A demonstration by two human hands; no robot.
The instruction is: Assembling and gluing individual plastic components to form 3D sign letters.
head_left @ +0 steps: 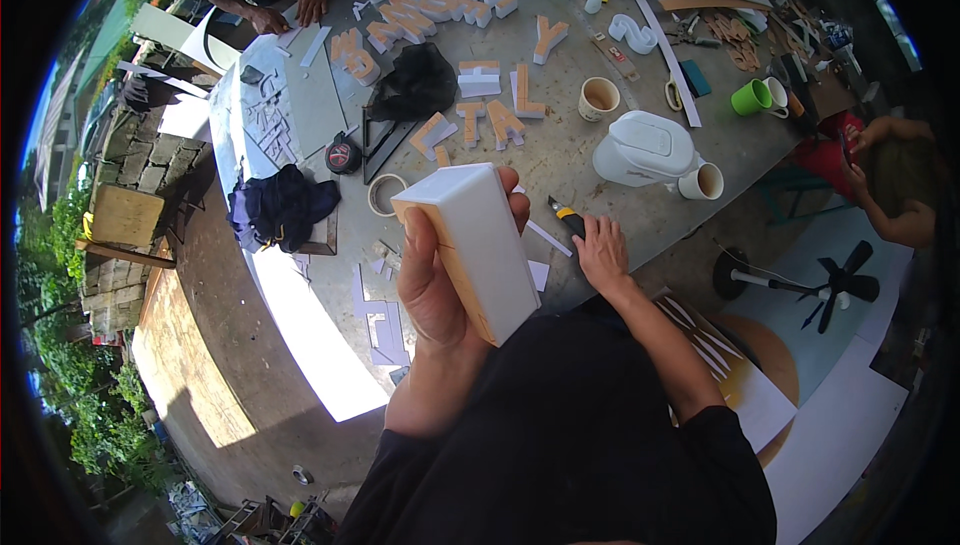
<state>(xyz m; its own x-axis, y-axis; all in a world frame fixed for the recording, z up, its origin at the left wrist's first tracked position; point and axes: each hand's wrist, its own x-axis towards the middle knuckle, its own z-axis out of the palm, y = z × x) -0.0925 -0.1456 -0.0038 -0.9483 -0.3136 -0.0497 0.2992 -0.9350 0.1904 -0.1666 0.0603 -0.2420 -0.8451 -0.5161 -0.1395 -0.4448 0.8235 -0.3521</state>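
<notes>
My left hand (440, 280) is raised at chest height, closed round a long white block (485, 255) with a brown face; thumb on the brown side, fingertips over the far edge. Down on the grey table (520, 170), my right hand (602, 253) has its fingers over the handle of a yellow and black utility knife (568, 218). The knife's front end points away from me. Thin white strips (548, 238) lie between the two hands. Beyond the block stand letter-shaped blocks (505, 123) with white sides and brown faces.
A white pitcher (640, 150), beige cups (598, 100) and a green cup (750, 98) stand to the right. A tape roll (385, 195), tape measure (343, 154) and dark cloth (282, 207) lie left. Another person's hands (290, 13) work at the far left; a black fan (840, 285) stands right.
</notes>
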